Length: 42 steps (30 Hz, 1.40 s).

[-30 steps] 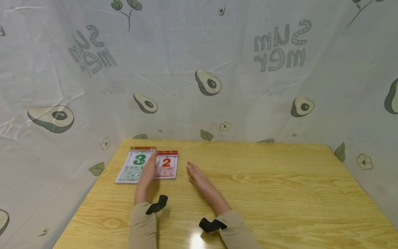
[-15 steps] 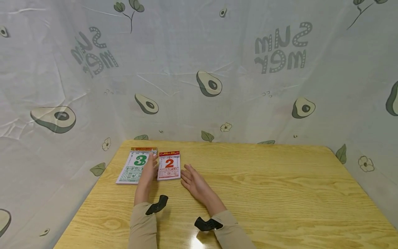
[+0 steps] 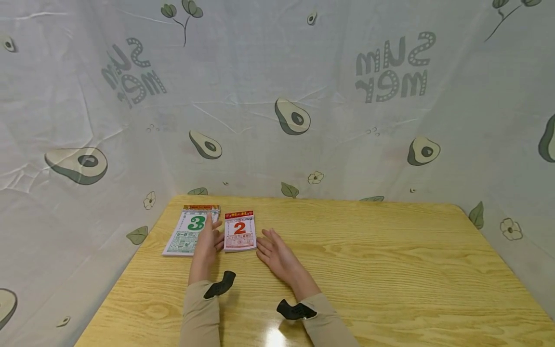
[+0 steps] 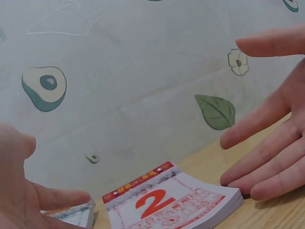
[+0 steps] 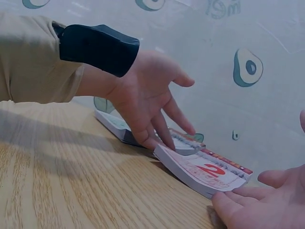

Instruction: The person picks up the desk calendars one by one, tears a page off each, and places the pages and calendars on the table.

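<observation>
In the head view, a small tear-off calendar (image 3: 240,230) with a red 2 lies flat between both hands. A larger tear-off calendar (image 3: 181,237) with a green 3 lies to its left, partly covered by my left hand (image 3: 207,243). The left hand stands on edge with spread fingers, in the gap between the two pads. My right hand (image 3: 279,258), palm facing left and fingers fairly straight, is at the right side of the 2 calendar. In the right wrist view, its fingertips (image 5: 224,200) appear to touch that pad's edge. Neither hand grips anything.
The pads lie on a light wood-grain table (image 3: 368,270). A pale curtain (image 3: 347,159) printed with avocados and leaves hangs behind the table and along its sides. Each wrist carries a black camera mount, such as the left mount (image 3: 220,285).
The 2 calendar has shifted right, away from the 3 calendar. My right hand came left to the pad's side, then moved slightly right. The left hand's fingers have spread.
</observation>
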{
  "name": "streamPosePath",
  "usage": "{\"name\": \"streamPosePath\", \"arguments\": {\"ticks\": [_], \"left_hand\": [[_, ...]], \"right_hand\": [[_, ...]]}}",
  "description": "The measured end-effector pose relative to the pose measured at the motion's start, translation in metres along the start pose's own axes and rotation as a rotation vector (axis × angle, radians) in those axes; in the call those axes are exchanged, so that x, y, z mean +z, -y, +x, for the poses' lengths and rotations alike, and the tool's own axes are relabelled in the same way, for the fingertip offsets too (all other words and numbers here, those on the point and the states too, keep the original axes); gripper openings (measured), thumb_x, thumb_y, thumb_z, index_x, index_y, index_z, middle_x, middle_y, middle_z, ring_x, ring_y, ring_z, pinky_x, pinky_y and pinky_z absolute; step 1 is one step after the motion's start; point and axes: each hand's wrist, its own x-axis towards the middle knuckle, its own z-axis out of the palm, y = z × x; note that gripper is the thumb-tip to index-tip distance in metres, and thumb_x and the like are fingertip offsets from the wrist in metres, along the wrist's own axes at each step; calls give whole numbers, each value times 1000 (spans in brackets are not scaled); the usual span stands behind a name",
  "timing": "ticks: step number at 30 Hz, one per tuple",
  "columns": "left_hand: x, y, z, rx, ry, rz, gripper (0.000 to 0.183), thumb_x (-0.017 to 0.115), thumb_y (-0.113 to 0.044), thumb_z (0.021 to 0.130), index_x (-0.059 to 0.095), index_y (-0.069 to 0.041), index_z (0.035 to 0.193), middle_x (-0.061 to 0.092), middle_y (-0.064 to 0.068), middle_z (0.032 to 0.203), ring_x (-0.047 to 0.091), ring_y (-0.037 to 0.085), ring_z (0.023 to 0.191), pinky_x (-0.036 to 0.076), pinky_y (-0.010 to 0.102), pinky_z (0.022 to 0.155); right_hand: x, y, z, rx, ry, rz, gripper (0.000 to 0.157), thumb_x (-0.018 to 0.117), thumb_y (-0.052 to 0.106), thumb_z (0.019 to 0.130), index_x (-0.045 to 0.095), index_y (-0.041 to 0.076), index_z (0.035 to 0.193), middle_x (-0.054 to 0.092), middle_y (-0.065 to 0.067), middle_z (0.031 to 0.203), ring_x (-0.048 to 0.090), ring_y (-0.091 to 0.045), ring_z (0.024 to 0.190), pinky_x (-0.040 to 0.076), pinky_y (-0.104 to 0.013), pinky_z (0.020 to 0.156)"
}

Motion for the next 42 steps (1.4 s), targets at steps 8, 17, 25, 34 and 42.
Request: {"name": "streamPosePath", "arguments": {"ticks": [8,17,25,34,42], "left_hand": [[-3,1,-1,-17,11,-65,79,18,-62,100,30,-4,152,19,26,159,40,32,129,40,37,101],[-4,2,2,-27,23,-117,76,19,-59,101,33,-2,150,38,26,148,46,23,114,44,28,87],[-5,3,4,-2,26,-108,75,20,-59,101,34,-4,150,43,23,147,53,16,105,46,26,83],[-3,5,6,16,49,-130,70,25,-57,102,33,-7,151,43,19,150,50,26,126,48,30,87],[-4,12,10,0,88,-184,62,42,-48,102,32,-13,152,41,15,150,53,24,121,53,33,82]], "right_hand": [[-5,1,-3,2,-7,20,69,24,45,107,0,3,156,0,-29,160,3,-40,150,11,-48,122],[-7,3,-5,6,-3,22,68,22,45,107,-1,3,156,0,-30,160,2,-40,150,9,-48,122],[-8,4,-4,3,5,21,68,21,45,107,-2,4,156,-1,-29,160,2,-39,151,9,-47,122],[-10,5,-4,6,-4,37,76,30,51,104,0,4,156,1,-29,160,3,-39,151,10,-47,122],[-12,8,-6,15,10,27,73,26,49,105,0,4,156,2,-29,160,4,-39,151,10,-47,122]]}}
